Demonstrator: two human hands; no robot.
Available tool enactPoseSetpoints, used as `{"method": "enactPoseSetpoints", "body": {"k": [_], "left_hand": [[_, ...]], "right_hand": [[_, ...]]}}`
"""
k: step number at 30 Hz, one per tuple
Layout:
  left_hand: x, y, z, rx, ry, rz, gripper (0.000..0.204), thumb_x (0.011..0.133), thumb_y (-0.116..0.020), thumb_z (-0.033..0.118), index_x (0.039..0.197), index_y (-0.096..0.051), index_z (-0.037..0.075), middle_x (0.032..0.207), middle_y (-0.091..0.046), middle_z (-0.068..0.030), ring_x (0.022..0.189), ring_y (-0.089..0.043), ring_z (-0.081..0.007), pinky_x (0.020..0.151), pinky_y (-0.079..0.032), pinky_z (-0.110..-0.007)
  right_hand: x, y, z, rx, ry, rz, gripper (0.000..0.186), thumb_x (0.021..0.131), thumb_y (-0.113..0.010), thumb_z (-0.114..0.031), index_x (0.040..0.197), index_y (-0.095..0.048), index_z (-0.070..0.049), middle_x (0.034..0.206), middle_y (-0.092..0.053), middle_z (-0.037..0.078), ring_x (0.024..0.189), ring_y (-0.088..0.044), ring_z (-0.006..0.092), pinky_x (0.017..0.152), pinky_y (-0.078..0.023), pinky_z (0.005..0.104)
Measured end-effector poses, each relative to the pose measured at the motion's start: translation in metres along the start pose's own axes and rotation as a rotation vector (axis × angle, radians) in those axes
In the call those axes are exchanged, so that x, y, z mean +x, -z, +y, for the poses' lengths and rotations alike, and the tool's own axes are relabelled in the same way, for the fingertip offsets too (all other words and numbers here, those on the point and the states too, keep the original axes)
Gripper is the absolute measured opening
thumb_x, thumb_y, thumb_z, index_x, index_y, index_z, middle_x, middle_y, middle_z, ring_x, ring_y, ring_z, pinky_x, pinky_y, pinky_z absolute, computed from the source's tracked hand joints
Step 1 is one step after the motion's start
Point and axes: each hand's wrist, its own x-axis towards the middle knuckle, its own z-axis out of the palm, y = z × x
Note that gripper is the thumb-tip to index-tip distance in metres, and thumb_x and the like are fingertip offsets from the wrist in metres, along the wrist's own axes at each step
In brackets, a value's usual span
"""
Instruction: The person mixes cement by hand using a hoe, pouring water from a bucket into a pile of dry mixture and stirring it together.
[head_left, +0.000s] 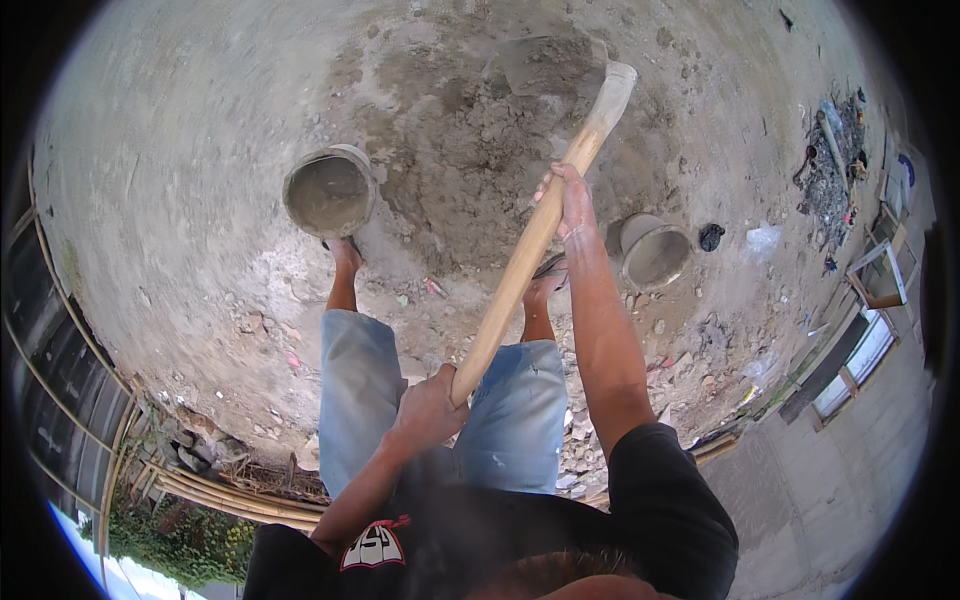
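Note:
I hold a hoe by its long wooden handle (520, 270). My left hand (432, 402) grips the near end of the handle, above my jeans. My right hand (566, 200) grips it farther up, close to the head. The hoe's metal blade (545, 62) carries grey mortar and hangs over a damp pile of mortar (470, 150) on the concrete ground. A bucket filled with grey mix (328, 190) stands by my left foot. A second bucket (654, 250), tilted and empty-looking, stands to the right of my right foot.
Rubble and stone chips (640, 360) lie around my feet. Bamboo poles (210, 490) run along the lower left edge. A heap of debris (832, 170) and wooden window frames (880, 275) sit at the right. A dark scrap (710, 236) lies near the right bucket.

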Motion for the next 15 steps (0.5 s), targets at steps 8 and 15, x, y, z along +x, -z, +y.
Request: {"method": "enactPoseSetpoints", "body": {"k": [8, 15], "left_hand": [[0.063, -0.134, 0.017, -0.088, 0.010, 0.034, 0.040, 0.072, -0.067, 0.017, 0.099, -0.042, 0.002, 0.079, -0.063, -0.0244, 0.075, -0.063, -0.0445, 0.069, -0.049, -0.054], [-0.052, -0.208, 0.009, -0.213, 0.101, -0.060, 0.046, 0.074, -0.068, 0.022, 0.105, -0.041, 0.001, 0.080, -0.063, -0.0240, 0.075, -0.063, -0.0443, 0.070, -0.049, -0.054]], "right_hand": [[0.068, 0.087, 0.017, -0.345, -0.179, 0.049, 0.029, 0.079, -0.066, -0.021, 0.094, -0.051, -0.002, 0.069, -0.053, 0.008, 0.051, -0.053, 0.0190, 0.046, -0.049, 0.0333], [-0.029, 0.153, 0.089, -0.452, -0.161, 0.052, 0.025, 0.078, -0.067, -0.016, 0.092, -0.050, -0.005, 0.063, -0.052, 0.006, 0.044, -0.051, 0.0181, 0.037, -0.046, 0.0324]]}}
